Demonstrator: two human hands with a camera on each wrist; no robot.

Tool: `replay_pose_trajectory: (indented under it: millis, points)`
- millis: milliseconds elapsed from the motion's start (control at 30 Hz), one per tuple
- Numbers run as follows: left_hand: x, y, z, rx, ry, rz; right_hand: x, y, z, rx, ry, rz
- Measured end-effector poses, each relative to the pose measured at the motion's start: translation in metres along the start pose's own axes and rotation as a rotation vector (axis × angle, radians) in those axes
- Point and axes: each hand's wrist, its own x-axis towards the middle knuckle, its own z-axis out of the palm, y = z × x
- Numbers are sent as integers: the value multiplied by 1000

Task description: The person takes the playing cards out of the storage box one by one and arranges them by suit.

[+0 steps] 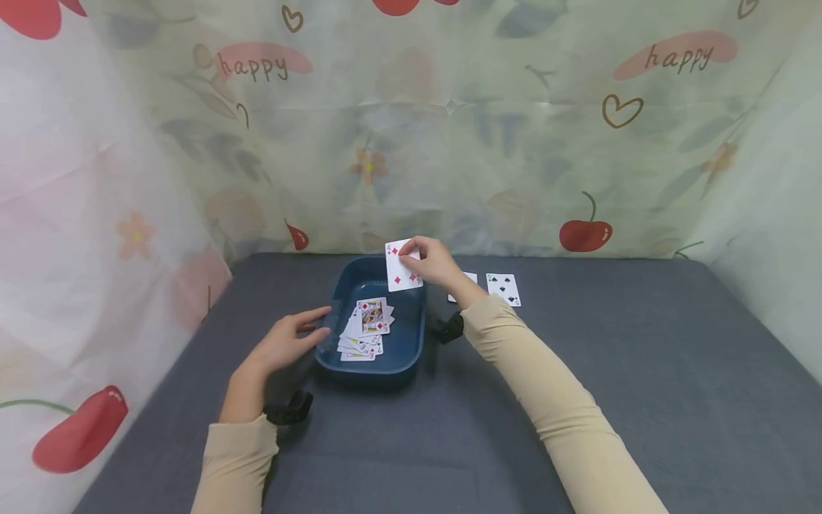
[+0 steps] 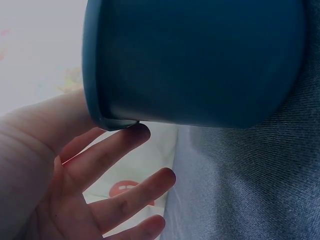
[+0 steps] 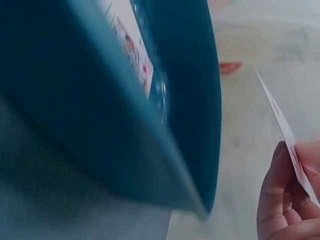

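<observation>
My right hand (image 1: 433,263) pinches a playing card (image 1: 397,275) with red diamonds between thumb and fingers, above the far right part of a dark blue plastic bin (image 1: 411,350). The right wrist view shows that card nearly edge-on. Inside the bin lies a loose pile of playing cards (image 1: 361,346), topped by a face card (image 1: 372,316) of diamonds. At the bin's left rim is my left hand (image 1: 282,344). In the left wrist view its thumb reaches over the rim, its index fingertip (image 2: 140,132) touches it, and the other fingers extend straight.
Right of the bin, a card with black spades (image 1: 504,289) lies face up on the grey cloth (image 1: 610,371). Another card (image 1: 472,277) beside it is partly hidden by my right wrist. A printed curtain (image 1: 449,157) hangs behind the table.
</observation>
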Motion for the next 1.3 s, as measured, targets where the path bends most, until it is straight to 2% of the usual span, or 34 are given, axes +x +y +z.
replay_pose_trajectory:
  millis: [167,367,567,867,1067,1300]
  points:
    - [1,-1,0,3,-4,-5,-6,17,-23,5,-12,61]
    - [1,-3,0,1,-11,-10,-17,41,-50,-37,-8,78]
    - [0,-2,0,6,-9,-4,-26,64,-77,-95,72,106]
    - [0,-2,0,10,-11,-8,-47,105,-117,-136,145,232]
    - [-1,-1,-1,-1,-8,-4,-60,134,-134,-155,206,324]
    - [0,-1,0,-2,-9,-6,-67,155,-142,-147,218,395]
